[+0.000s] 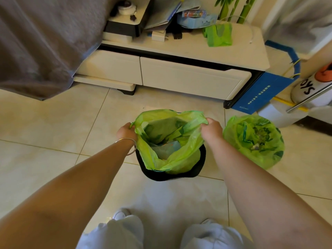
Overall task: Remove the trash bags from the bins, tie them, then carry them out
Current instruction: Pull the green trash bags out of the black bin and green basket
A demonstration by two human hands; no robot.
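1. Fingers of the left hand (126, 132) are curled shut on the left edge of the thin, crinkled, translucent green plastic trash bag (170, 141); a slim silver metal bangle (128, 146) circles that wrist.
2. The right hand (211, 131) is likewise clenched, pinching a gathered fold of the same bag's right edge, so the film stretches between the two fists and its mouth gapes open.
3. The bag sits between the hands and just below them, its lower part inside a round black plastic bin (172, 172) whose smooth dark rim shows along the near side and at the right.
4. Inside the bag lie crumpled green film and some pale, flat paper-like scraps; what they are cannot be told.
5. Just beside the right hand, on the floor to its right, stands a second green plastic bag (254, 141), rounded and bulging, its top open over dark, mixed rubbish.
6. Both bags rest over a glossy floor of large cream ceramic tiles (53, 123) with thin grout lines.
7. Beyond the bin stands a low cream cabinet with two flat drawer fronts (179, 76); on its top lies a folded green plastic bag (218, 34).
8. A grey, soft-looking fabric cover (45, 42) hangs at the far left, and a flat blue cardboard box (260, 92) leans by the cabinet's right end.
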